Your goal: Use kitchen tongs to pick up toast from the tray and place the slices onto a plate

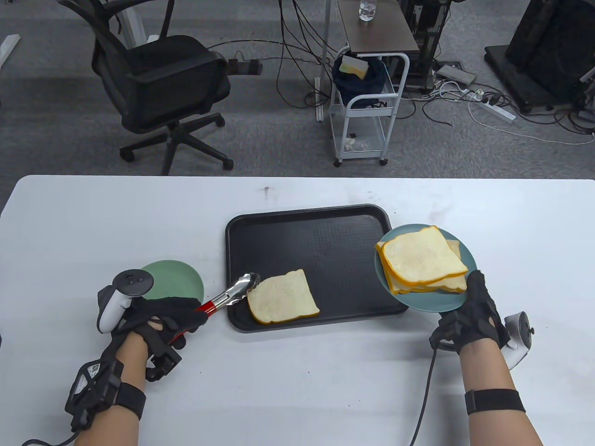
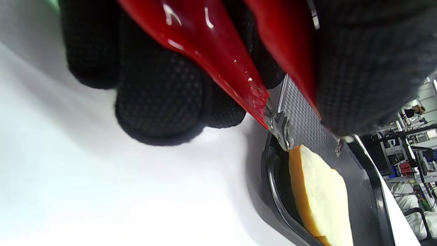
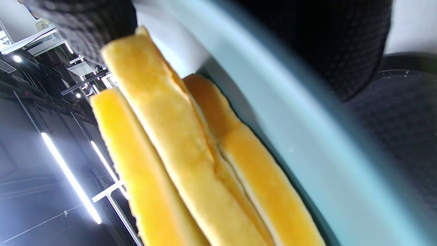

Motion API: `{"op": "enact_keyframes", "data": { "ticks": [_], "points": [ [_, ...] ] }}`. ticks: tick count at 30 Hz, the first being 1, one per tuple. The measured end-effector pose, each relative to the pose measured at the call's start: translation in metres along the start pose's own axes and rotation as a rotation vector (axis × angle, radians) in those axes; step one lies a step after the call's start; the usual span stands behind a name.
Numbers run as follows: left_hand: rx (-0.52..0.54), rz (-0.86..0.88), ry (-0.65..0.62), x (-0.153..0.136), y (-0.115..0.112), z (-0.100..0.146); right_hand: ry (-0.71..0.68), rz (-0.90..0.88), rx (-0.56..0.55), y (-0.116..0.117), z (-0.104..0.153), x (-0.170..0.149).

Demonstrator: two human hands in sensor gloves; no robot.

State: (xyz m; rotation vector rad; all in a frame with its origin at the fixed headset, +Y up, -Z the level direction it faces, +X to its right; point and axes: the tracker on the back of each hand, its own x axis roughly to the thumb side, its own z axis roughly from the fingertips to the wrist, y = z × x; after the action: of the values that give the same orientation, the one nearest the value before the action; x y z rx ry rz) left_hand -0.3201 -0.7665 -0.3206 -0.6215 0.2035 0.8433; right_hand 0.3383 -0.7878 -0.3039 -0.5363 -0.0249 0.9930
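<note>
One toast slice [image 1: 282, 297] [image 2: 322, 194] lies at the front left of the black tray [image 1: 325, 232] [image 2: 273, 191]. My left hand [image 1: 162, 320] [image 2: 164, 102] grips the red handles of the tongs [image 1: 228, 295] [image 2: 218, 51]; their metal tips sit at the slice's left edge, over the tray's rim. My right hand [image 1: 469, 316] [image 3: 317, 37] holds a blue-grey plate [image 1: 418, 302] [image 3: 307, 136] by its near rim, over the tray's right edge. A stack of three toast slices [image 1: 423, 260] [image 3: 184, 153] rests on that plate.
A small green plate [image 1: 174, 278] sits on the white table [image 1: 297, 371] just behind my left hand. Beyond the table's far edge stand an office chair [image 1: 158, 83] and a white cart [image 1: 367, 93] amid floor cables.
</note>
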Motion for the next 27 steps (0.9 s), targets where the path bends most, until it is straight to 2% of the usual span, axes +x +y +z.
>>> {"op": "enact_keyframes", "data": {
  "ticks": [7, 12, 16, 19, 23, 25, 27],
  "points": [
    [-0.04, -0.097, -0.002, 0.011, 0.004, 0.006, -0.001, 0.005, 0.0, 0.001, 0.001, 0.0],
    [-0.051, -0.091, 0.014, 0.007, 0.0, 0.004, -0.001, 0.006, 0.003, 0.001, 0.001, 0.0],
    [-0.049, 0.029, -0.026, -0.002, -0.003, 0.0, -0.001, 0.009, 0.001, 0.0, 0.0, 0.0],
    [-0.036, 0.142, -0.09, 0.005, 0.004, 0.004, 0.001, 0.008, -0.002, 0.0, 0.0, 0.0],
    [0.048, 0.273, -0.202, 0.049, 0.028, 0.02, 0.001, 0.005, -0.004, 0.001, 0.0, 0.0],
    [0.046, 0.307, -0.267, 0.072, 0.035, 0.029, 0.0, 0.005, -0.004, 0.001, 0.0, -0.001],
    [0.044, 0.346, -0.379, 0.121, 0.044, 0.046, -0.001, 0.007, -0.004, 0.001, 0.0, 0.0]
  ]
}}
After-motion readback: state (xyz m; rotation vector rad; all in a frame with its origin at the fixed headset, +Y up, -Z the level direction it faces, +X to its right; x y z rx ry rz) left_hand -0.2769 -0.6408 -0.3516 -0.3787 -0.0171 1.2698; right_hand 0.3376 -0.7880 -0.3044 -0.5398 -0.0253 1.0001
